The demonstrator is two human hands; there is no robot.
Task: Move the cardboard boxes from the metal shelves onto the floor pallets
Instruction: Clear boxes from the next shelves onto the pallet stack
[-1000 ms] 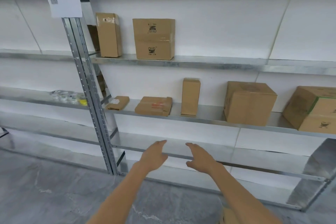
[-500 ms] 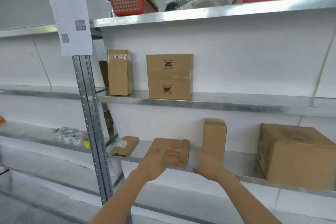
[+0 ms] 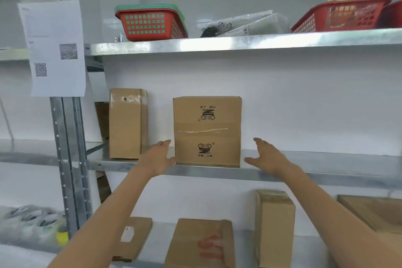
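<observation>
Both hands are flat and empty, fingers straight, one on each side of the printed cardboard box on the middle metal shelf. Left hand is just beside the box's lower left corner. The thumb might be brushing it, can't really tell. Right hand is near the right face but clearly apart from it.

So I'd call this the very start of a pick: lined up, nothing gripped yet. That box stands upright at the shelf's front edge, with a taller taped box to its left, not touching.

Next move probably needs both palms closing evenly on the side faces, then a pull forward without clipping the tall neighbour. Pallets aren't in view. The lower shelf has a flat box and a small upright box too, so the job looks far from done.
</observation>
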